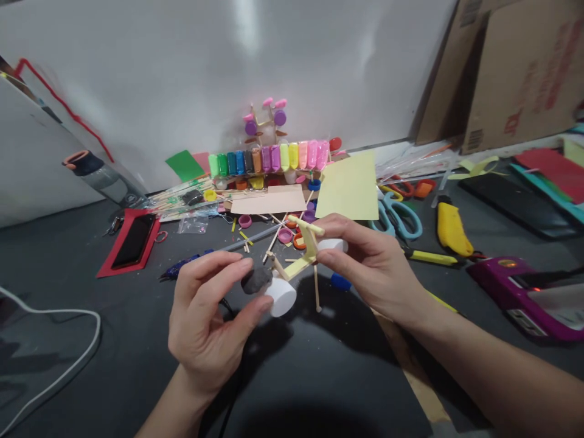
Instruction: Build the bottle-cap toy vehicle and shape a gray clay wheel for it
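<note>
Left forearm: rose from the bottom edge, left of centre, the left forearm (177, 404) slanting up and right.
Left hand: left hand (205, 322) half curled, palm turned inward, index and middle fingers bent over the top, thumb pushed forward from below.
Left grip: closed in a pinch around a dark grey lump (256, 280), thumb tip by the near white disc (283, 298).
Right forearm: came in from the lower right corner, the right forearm (493, 368) angled up and left, longer in view than the other.
Right hand: right hand (376, 267) higher than the left, back of hand up and outward, index finger over, thumb under, remaining fingers mostly hidden.
Right grip: pinched on the stick model (301, 266) at its right end, around the second white disc (335, 244).
Stick model: held up between both hands, above the dark tabletop (132, 340), pale yellow strip tilted up toward the right; a thin stick (317, 292) pointed down from it.
Lump and near disc: looked in contact; exact join unclear.
Beyond right hand: blue scissors (408, 222), pale yellow sheet (349, 188).
Beyond left hand: phone (133, 240) on red sheet (109, 264).
</note>
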`<state>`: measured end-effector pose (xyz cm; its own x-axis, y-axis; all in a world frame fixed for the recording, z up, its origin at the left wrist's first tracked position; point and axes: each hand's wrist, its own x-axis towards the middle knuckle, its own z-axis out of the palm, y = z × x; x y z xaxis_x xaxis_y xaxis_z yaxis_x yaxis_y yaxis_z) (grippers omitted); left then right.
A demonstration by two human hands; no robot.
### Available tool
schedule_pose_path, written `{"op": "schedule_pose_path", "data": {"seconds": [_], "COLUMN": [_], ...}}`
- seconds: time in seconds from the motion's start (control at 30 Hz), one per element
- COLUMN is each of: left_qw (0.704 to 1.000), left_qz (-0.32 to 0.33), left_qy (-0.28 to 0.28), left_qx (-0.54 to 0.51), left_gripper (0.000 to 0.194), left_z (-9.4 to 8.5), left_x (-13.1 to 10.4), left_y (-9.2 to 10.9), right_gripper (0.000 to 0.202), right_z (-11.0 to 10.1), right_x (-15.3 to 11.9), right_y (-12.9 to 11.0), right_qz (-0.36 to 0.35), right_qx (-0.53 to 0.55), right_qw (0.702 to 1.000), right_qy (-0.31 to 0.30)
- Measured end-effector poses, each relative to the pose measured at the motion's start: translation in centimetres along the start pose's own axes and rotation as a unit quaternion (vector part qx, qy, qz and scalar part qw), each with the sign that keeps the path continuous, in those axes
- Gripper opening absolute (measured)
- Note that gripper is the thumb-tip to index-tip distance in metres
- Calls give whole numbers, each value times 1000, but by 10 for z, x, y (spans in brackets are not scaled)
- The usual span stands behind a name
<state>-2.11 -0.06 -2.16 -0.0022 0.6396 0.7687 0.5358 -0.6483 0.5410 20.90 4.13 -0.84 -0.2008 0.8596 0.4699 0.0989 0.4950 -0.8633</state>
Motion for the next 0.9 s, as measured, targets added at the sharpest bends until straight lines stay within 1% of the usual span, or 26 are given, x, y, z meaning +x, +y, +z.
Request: {"op": "schedule_pose_path", "data": {"seconds": [0.1,0.23,0.37,0.47,0.6,0.7,0.73,0.8,0.83,0.9], "left_qw": [999,1000,999,996,987,981,982,989,995,999], "left_qz": [30,-6,-23,9,78,121,122,97,68,-14], "left_qy": [34,11,-16,-31,-40,-49,-52,-49,-44,-27], "left_qx": [4,9,33,80,133,141,135,98,66,-13], "left_gripper": [35,35,32,34,39,45,47,49,48,42], "left_z": [3,4,0,-4,-6,-7,-7,-6,-6,-4], "left_x": [2,5,5,5,7,8,8,7,7,6], "left_y": [4,7,10,12,11,8,7,5,5,5], "right_gripper": [16,17,22,21,23,23,23,22,23,26], "right_z": [1,2,4,5,5,4,3,2,2,1], "right_x": [-2,-4,-6,-8,-9,-8,-8,-7,-7,-6], "right_y": [-2,-6,-8,-8,-7,-7,-6,-3,-1,4], "right_qz": [-36,-87,-102,-104,-111,-110,-108,-107,-109,-119], "right_qx": [-27,-61,-84,-91,-92,-94,-94,-90,-85,-76], "right_qw": [999,994,991,990,990,989,990,990,990,989], "right_qy": [-1,6,9,8,1,3,6,13,19,35]}}
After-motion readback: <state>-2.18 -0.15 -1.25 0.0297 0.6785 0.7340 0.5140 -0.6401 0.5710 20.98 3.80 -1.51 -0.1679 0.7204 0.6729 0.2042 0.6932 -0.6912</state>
